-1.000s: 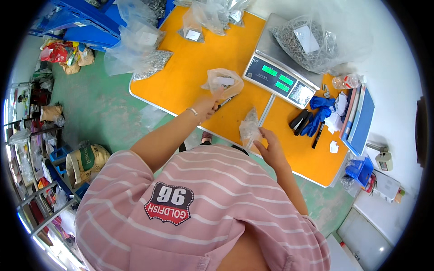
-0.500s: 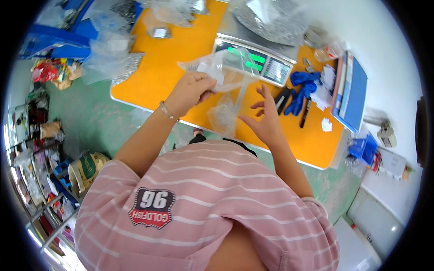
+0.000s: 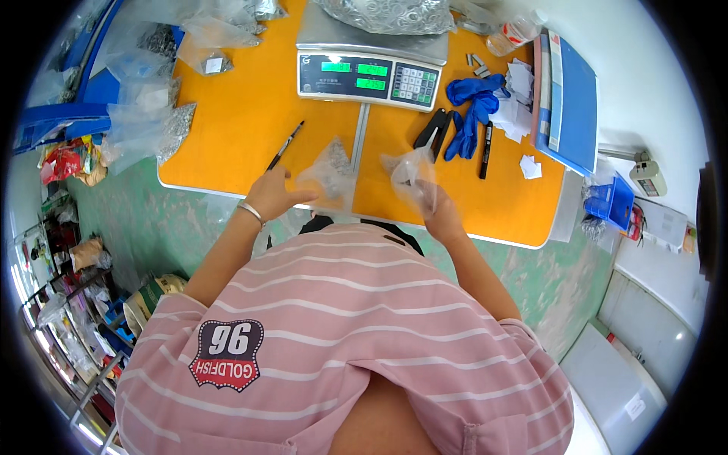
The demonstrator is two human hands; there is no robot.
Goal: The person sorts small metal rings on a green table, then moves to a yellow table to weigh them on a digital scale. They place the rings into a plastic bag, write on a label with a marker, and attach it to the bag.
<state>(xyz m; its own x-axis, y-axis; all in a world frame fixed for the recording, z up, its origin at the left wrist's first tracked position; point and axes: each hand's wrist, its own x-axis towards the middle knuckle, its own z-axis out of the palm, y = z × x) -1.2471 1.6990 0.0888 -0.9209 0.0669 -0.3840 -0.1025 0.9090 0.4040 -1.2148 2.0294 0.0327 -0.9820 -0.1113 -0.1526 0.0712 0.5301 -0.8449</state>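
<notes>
My right hand (image 3: 443, 211) is closed on the edge of a clear plastic bag (image 3: 412, 176), which hangs loosely over the front of the orange table. My left hand (image 3: 271, 194) is at the table's front edge with its thumb stretched out to the side, and I see nothing in it. Just beyond its fingers lies a dark pen (image 3: 287, 145); whether they touch it I cannot tell. Between my hands, a second clear bag (image 3: 331, 173) with small greyish pieces in it lies on the tabletop.
A digital scale (image 3: 368, 78) bears a large bag of metal parts (image 3: 394, 14). To its right are a black stapler (image 3: 434, 130), blue gloves (image 3: 475, 110), a marker (image 3: 485, 152), paper slips (image 3: 518, 102), a plastic bottle (image 3: 516, 34) and upright folders (image 3: 567, 98). Filled bags (image 3: 176, 133) line the left edge.
The clear bag has passed from my left hand to my right. My left hand has drawn back toward the table's front edge, baring the pen. The whole view has shifted.
</notes>
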